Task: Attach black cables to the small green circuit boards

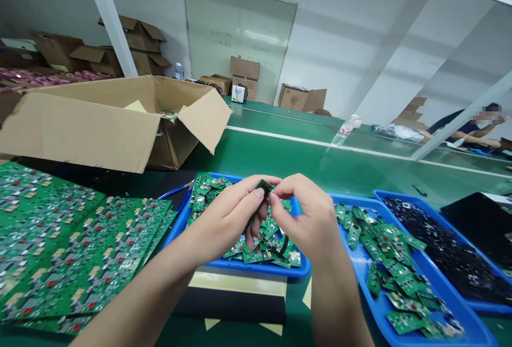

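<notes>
My left hand point(228, 214) grips a small green circuit board point(264, 185) between thumb and fingers, above the middle blue tray point(276, 271). At the board's edge, the thumb and fingertips of my right hand point(306, 211) are pinched together; what lies between them is hidden. A black strip point(284, 245) shows below the right hand, and I cannot tell whether that hand holds it. Many small boards point(252, 253) lie loose in the tray beneath both hands.
Large uncut board panels point(80, 245) are stacked at left, near blue-handled pliers point(174, 191). Behind them stands an open cardboard box point(92, 128). To the right are a blue tray point(366, 283) of boards and another point(486, 304) of black parts. A bottle point(344, 131) stands farther back; a person sits far right.
</notes>
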